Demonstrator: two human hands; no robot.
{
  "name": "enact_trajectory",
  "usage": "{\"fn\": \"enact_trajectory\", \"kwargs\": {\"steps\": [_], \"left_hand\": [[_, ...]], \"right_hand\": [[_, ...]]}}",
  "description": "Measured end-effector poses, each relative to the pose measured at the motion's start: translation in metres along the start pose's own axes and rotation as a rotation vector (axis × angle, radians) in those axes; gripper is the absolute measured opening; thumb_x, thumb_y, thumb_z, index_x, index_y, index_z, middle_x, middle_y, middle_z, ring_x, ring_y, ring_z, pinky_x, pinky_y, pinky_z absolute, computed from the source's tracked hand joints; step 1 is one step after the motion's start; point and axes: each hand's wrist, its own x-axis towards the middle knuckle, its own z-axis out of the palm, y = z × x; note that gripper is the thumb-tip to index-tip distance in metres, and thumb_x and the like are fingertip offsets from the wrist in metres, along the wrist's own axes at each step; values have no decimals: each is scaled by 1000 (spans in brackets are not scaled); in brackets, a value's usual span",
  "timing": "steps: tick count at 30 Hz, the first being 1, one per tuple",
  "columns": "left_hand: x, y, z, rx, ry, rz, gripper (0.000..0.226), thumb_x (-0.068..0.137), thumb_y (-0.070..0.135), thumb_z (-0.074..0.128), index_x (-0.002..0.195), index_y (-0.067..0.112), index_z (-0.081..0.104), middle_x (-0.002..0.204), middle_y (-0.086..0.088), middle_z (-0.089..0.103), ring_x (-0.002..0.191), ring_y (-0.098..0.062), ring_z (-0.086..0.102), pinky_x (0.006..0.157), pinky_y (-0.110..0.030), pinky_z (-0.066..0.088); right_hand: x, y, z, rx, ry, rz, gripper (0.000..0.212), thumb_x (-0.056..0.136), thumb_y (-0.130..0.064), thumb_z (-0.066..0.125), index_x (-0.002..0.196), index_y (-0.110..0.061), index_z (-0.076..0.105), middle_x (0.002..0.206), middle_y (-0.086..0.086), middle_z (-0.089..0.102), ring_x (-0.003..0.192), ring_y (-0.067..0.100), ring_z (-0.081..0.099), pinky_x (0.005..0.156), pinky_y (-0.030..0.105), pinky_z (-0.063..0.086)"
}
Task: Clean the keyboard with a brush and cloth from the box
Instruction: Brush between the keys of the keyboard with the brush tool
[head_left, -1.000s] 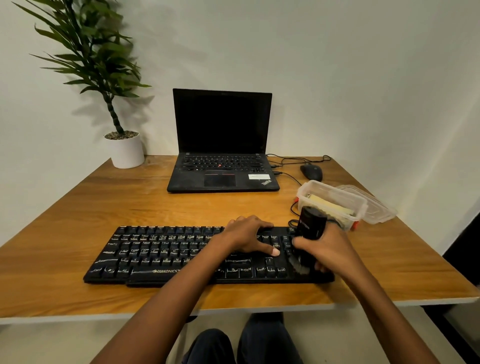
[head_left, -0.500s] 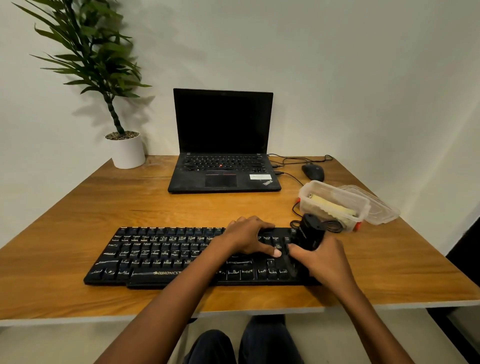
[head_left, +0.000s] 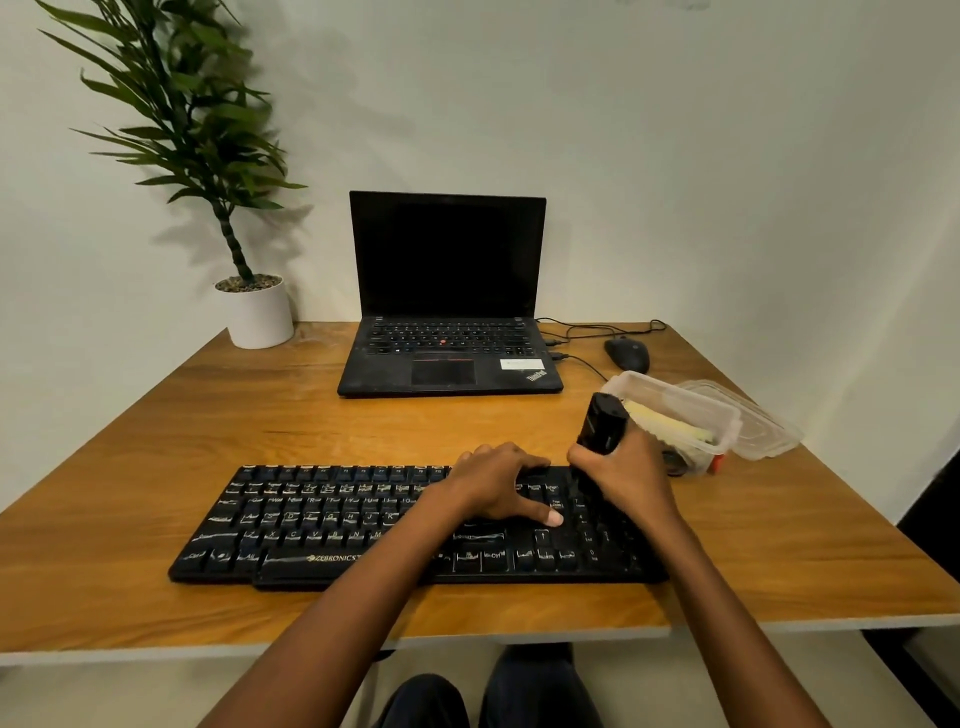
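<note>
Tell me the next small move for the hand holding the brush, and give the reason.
Probably draw the brush toward the near edge, down the number pad. The right hand grips it nearly upright, lower end at the far rows on the right of the keyboard, and the left hand rests flat on the keys beside it, steadying the board.

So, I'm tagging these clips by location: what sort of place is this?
Probably a home or office workstation: a wooden desk against a plain wall, with an open laptop, a wired mouse and a potted plant behind the keyboard.
</note>
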Motion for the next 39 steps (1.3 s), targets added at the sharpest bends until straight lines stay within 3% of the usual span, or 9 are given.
{"fn": "enact_trajectory", "kwargs": {"steps": [4,7,11,20,24,27,30,35,39], "left_hand": [[0,-1,0,-3,0,-1,81,77,58,64,146,30,30,146,-1,36,133,-26,31,107,-42,26],[-1,-1,-1,21,-13,21,83,78,58,63,147,29,28,146,-2,36,133,-26,31,107,-43,26],[-7,-12,-11,77,-40,49,92,77,60,63,150,27,18,149,-1,33,136,-25,28,108,-42,20],[-10,-22,-13,99,-40,-7,86,73,63,65,145,31,32,138,0,43,131,-23,32,101,-41,18],[-11,-22,-12,85,-41,-25,87,73,64,64,146,30,31,141,1,41,133,-23,30,104,-43,15],[-13,-21,-12,82,-43,-24,86,74,63,64,146,30,30,142,1,40,134,-24,29,106,-46,12],[-14,-21,-12,75,-42,-39,86,74,63,64,146,31,30,144,1,38,136,-24,27,108,-47,10],[-14,-20,-12,62,-58,-48,85,75,62,63,147,31,28,147,0,35,138,-25,24,112,-52,5],[-15,-20,-13,54,-65,-50,86,75,62,63,147,31,28,147,0,34,138,-26,23,112,-55,3]], "right_hand": [[-51,15,-17,-2,-95,17,20,69,-23,72,81,-21,57,77,-4,63,74,12,61,69,36,53],[-61,11,-27,43,-128,-6,23,70,-18,73,75,-27,53,76,-9,61,72,10,60,62,29,51],[-32,0,-26,142,6,-36,24,75,-19,72,75,-28,50,77,-6,60,73,10,59,67,33,51],[-5,0,18,-34,-86,-111,27,70,-35,71,87,-18,57,79,-3,64,74,14,62,71,38,54],[1,-7,7,-99,-218,13,21,71,-27,72,83,-18,57,73,-2,61,60,12,57,51,24,48],[11,-15,11,-18,-66,-31,21,71,-27,70,79,-24,51,75,-3,59,68,16,59,63,33,52],[1,-9,25,-32,-69,-98,22,70,-29,69,83,-20,54,77,-2,61,75,18,61,67,33,51],[-1,-10,9,-166,-232,-1,21,72,-31,70,79,-18,54,67,0,60,50,13,55,46,25,43],[9,-15,11,-30,-44,-79,23,72,-28,70,72,-26,47,71,-3,59,61,15,58,60,32,51]]}}
